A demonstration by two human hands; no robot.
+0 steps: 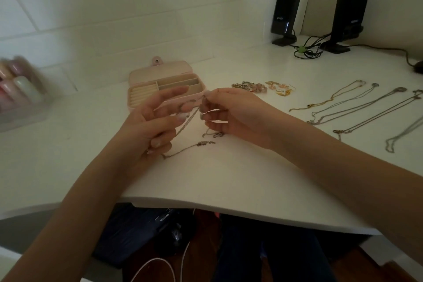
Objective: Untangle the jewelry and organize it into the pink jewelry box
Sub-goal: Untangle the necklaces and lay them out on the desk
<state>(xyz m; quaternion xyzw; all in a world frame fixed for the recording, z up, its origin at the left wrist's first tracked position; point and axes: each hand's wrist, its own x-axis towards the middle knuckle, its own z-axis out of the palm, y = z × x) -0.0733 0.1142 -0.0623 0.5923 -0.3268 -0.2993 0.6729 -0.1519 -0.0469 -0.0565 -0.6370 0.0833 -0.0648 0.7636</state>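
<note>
Both hands hold a thin tangled silver chain (186,126) just above the white desk, in front of the pink jewelry box (164,86). My left hand (158,121) grips its lower part with curled fingers. My right hand (226,112) pinches its upper end between thumb and forefinger. Loose ends of the chain (196,145) trail on the desk below the hands. The box stands open, lid back, with cream compartments and ring rolls inside. Several necklaces (357,110) lie stretched out at the right. A small heap of bracelets and earrings (261,87) sits right of the box.
Two black speakers (286,11) with a bundle of cables (306,50) stand at the back right. A blurred clear holder with small bottles (18,87) is at the left. The desk's front edge (229,208) runs close below my forearms; bags and cords lie under it.
</note>
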